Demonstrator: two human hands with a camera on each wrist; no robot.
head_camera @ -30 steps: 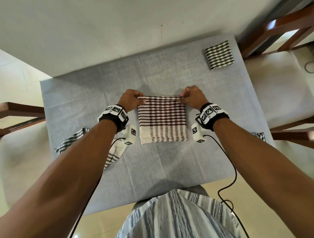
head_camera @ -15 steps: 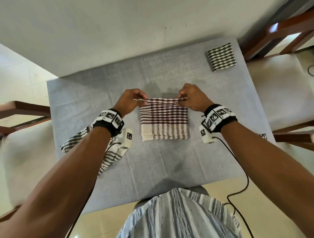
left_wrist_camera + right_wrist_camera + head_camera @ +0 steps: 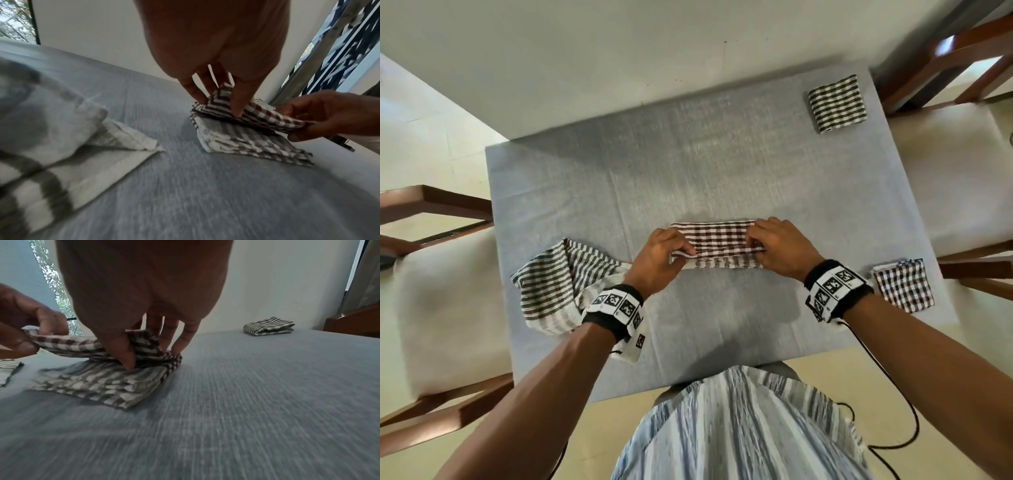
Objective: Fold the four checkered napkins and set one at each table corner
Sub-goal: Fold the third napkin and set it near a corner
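Note:
A brown checkered napkin lies mid-table, its far half lifted and drawn toward me over the near half. My left hand pinches its left corner. My right hand pinches its right corner. A folded dark-striped napkin sits at the far right corner, also in the right wrist view. A folded brown checkered napkin lies at the near right corner. An unfolded striped napkin lies crumpled at the left edge.
The table wears a grey cloth and stands against a white wall. Cushioned wooden chairs stand at the left and right. A black cable hangs from my right wrist past the near edge.
Both hands lifted the napkin's far edge and brought it toward me over the near half. The camera view shifted, so the near right napkin now shows.

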